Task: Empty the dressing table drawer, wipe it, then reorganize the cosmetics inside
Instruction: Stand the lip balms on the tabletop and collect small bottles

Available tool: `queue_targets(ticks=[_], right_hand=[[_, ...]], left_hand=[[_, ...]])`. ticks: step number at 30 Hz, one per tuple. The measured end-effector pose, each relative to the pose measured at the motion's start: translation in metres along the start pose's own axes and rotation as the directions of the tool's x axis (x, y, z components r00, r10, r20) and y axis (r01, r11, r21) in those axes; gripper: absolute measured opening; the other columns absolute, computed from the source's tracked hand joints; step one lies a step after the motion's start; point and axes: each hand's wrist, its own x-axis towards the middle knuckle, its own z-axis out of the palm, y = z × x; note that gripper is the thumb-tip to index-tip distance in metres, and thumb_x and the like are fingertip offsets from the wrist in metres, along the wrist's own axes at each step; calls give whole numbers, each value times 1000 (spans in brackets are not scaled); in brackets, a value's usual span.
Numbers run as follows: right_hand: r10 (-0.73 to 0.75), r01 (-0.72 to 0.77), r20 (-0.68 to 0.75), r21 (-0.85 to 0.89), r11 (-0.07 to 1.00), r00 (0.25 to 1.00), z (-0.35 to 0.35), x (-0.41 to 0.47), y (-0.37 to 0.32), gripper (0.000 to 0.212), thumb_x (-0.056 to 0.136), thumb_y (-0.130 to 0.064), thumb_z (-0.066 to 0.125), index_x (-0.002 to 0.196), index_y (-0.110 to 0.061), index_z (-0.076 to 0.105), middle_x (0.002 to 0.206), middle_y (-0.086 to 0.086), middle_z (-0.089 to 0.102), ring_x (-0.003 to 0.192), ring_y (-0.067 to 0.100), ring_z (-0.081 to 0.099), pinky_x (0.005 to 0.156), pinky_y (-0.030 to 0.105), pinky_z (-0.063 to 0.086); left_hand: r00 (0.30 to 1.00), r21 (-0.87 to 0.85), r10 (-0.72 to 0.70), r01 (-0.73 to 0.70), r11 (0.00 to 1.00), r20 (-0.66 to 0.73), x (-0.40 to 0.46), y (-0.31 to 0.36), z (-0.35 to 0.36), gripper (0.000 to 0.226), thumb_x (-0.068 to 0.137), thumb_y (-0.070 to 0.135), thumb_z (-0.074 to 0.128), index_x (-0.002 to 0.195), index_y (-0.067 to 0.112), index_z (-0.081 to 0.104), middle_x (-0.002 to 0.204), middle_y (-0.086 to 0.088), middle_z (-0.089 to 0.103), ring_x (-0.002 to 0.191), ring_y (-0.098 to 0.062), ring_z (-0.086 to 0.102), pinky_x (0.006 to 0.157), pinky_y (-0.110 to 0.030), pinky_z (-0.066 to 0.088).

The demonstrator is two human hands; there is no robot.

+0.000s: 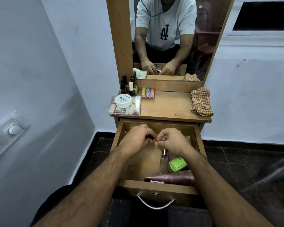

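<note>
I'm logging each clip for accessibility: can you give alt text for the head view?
Both hands, the left hand and right hand, pinch a small cosmetic item over the open wooden drawer, which holds a green-capped jar and a clear bottle. On the tabletop sit a checked cloth and three small tubes.

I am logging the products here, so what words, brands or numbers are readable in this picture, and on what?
"ZUDIO" and "NAIL POLISH": on the lid of the round white tub resting on the clear plastic box; a smaller line beneath is too small to read.
Mirrored "LA" letters: on the white T-shirt reflected in the mirror.
Print on the round green lid in the wooden drawer: too blurred.
Three coloured sticks: pictures only, unreadable.
</note>
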Motion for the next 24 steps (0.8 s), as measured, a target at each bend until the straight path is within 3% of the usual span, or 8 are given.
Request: queue_targets(ticks=[5,8,11,15,17,20,24], right_hand=[[-31,50,-76,257,965,997,-13,-4,-11,7,81,-11,77,86,-13,72,80,13,73,64,16,64,51,31,51],[8,66,-198,360,931,980,-25,4,-17,9,82,-14,77,88,-15,70,82,7,73,67,14,66,50,27,48],[46,89,-317,398,913,947,-36,21,-27,11,82,-14,78,87,-11,68,76,6,72,62,12,64,49,27,51],[155,23,-353,452,892,923,-48,67,-45,10,82,-9,78,85,-5,69,72,12,70,59,19,66,58,34,59],[206,-32,-357,436,899,911,-51,95,-52,9,81,-10,79,82,-4,72,73,14,72,59,21,68,59,35,60],[270,-112,-339,420,901,901,-50,131,-59,10,80,-9,79,81,-1,73,73,16,73,57,23,68,57,35,60],[315,-196,-405,309,931,858,-47,160,-65,15,80,-17,80,73,-5,74,62,8,72,44,17,65,44,26,53]], left_hand=[[948,-171,-103,53,984,-302,2,7,-13,32,87,14,73,118,21,70,114,8,67,102,-7,62,95,-27,51],[901,-251,-141,37,967,-411,7,13,-26,28,90,19,70,119,19,71,117,3,69,105,-8,61,97,-30,51],[902,-307,-181,57,950,-391,18,18,-34,34,94,26,66,128,19,66,127,2,66,112,-8,59,101,-30,49],[935,-394,-237,120,911,-265,52,24,-35,42,99,25,57,139,16,55,138,-2,59,124,-14,55,107,-32,43],[929,-382,-268,158,911,-255,77,26,-38,38,99,22,52,136,13,59,133,-6,63,122,-20,56,101,-31,44],[905,-347,-312,204,915,-290,105,28,-50,26,98,21,50,115,13,69,110,-9,71,105,-27,62,82,-31,47],[898,-274,-359,289,917,-255,125,26,-68,22,94,11,58,113,10,69,114,-11,69,108,-29,62,84,-32,49]])
